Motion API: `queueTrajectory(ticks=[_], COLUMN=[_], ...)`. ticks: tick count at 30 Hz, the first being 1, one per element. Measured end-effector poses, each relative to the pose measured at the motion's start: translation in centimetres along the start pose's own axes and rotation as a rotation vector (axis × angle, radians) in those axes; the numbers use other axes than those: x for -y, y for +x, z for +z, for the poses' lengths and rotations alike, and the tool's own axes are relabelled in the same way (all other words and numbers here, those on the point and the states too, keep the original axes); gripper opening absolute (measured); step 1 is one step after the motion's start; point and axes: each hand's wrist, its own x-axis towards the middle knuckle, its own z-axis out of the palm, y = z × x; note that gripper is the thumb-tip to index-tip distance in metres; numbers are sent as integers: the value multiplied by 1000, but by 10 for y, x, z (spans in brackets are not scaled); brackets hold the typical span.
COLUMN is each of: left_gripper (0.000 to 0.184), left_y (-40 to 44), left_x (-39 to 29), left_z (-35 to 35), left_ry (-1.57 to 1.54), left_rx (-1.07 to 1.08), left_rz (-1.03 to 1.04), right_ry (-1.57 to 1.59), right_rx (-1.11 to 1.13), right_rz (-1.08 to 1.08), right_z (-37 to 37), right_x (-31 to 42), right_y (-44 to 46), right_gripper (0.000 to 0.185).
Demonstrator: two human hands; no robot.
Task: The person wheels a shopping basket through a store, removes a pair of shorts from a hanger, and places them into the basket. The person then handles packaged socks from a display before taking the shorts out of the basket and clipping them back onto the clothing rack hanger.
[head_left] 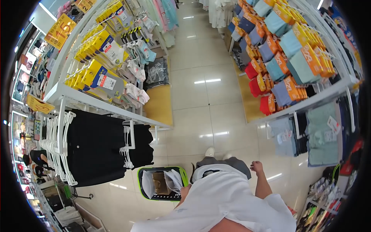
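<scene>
My left hand (185, 191) is closed at the right end of a black basket (162, 197) with a green rim, its fingers partly hidden; a dark handle rises beside it. Inside the basket are a brown item (160, 183) and white items (147, 184). My right hand (256, 166) hangs at my right side, away from the shelves, with its fingers slightly bent and apart and nothing in them. Between the hands are my white shirt and grey trousers, with light shoes (210, 152) below on the tiled floor.
On the left, a white rack (116, 111) holds yellow-carded packs (104, 79), with black garments (96, 147) hanging below. A right rack holds orange-tagged packs (309, 63) above folded garments (324, 129). A tiled aisle (193, 92) runs ahead between them. Another person (37, 158) is at the far left.
</scene>
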Motion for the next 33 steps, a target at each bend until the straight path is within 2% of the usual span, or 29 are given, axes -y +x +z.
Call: queueTrajectory(ticks=[2, 4, 6, 8, 9, 11, 15, 18, 21, 25, 33], left_gripper=[16, 16, 13, 12, 12, 21, 30, 30, 26, 19, 17], left_y=[3, 8, 23, 46, 59, 94, 150, 199, 242, 282, 368], left_x=[-8, -10, -34, -60, -77, -113, -173, -210, -243, -257, -320], left_z=[-5, 2, -8, -12, -20, -44, -75, -84, -94, -105, -124], left_ry=[38, -141, -214, -10, -16, -1354, -1636, -1600, -1564, -1539, -1615], left_rx=[38, -91, -140, -239, -250, -116, -140, -148, -107, -124, -134], left_rz=[19, -138, -124, -41, -57, -746, -682, -750, -790, -831, -849], right_ry=[-123, -164, -229, -281, -321, -346, -375, -414, -217, -166, -241], right_rx=[79, 108, 150, 187, 212, 229, 251, 265, 271, 295, 241], right_rz=[-57, -64, -48, -19, 9, -12, -23, -32, -72, -61, 41], right_z=[8, 13, 18, 20, 20, 23, 19, 11, 4, -3, 24], right_x=[32, 59, 83, 105, 117, 142, 192, 243, 292, 331, 406], right_y=[24, 45, 69, 91, 104, 127, 176, 205, 243, 298, 306], right_gripper=[26, 27, 26, 25, 24, 23, 20, 16, 23, 24, 22])
